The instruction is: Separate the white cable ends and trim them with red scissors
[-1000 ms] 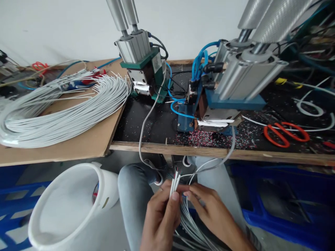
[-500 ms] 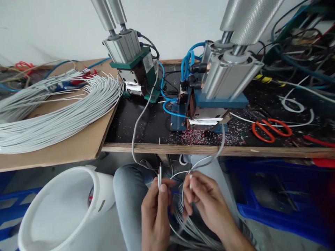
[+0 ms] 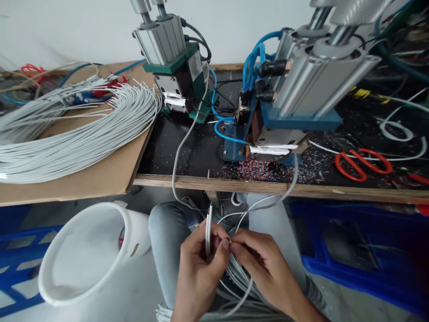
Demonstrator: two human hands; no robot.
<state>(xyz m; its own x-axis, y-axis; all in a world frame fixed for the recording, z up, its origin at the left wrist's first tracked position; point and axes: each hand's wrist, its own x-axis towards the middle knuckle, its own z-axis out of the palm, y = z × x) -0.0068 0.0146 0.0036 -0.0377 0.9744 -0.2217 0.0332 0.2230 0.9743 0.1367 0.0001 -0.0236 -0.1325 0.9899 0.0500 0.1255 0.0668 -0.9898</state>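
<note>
My left hand [image 3: 205, 261] is closed round white cables [image 3: 208, 228], whose ends stand upright above the fingers with dark reddish wire at the tips. Its thumb and forefinger meet the fingertips of my right hand [image 3: 259, 261], which is also closed. Between the two hands a small cable end is pinched; the fingers hide most of it. A bundle of long white-grey cables [image 3: 239, 273] lies across my lap under the hands.
On the bench [image 3: 167, 152] stand a green-based press [image 3: 170, 67] and a blue-based press [image 3: 298, 98]. Orange-handled scissors [image 3: 351, 167] lie right. A large cable coil [image 3: 100, 138] rests on cardboard [image 3: 114, 181] at left. Below are a white bucket [image 3: 129, 219] and a blue crate [image 3: 321, 268].
My right hand has moved left until its fingertips meet those of my left hand. The left thumb has shifted right, off the upright cables. The view has tilted slightly downward.
</note>
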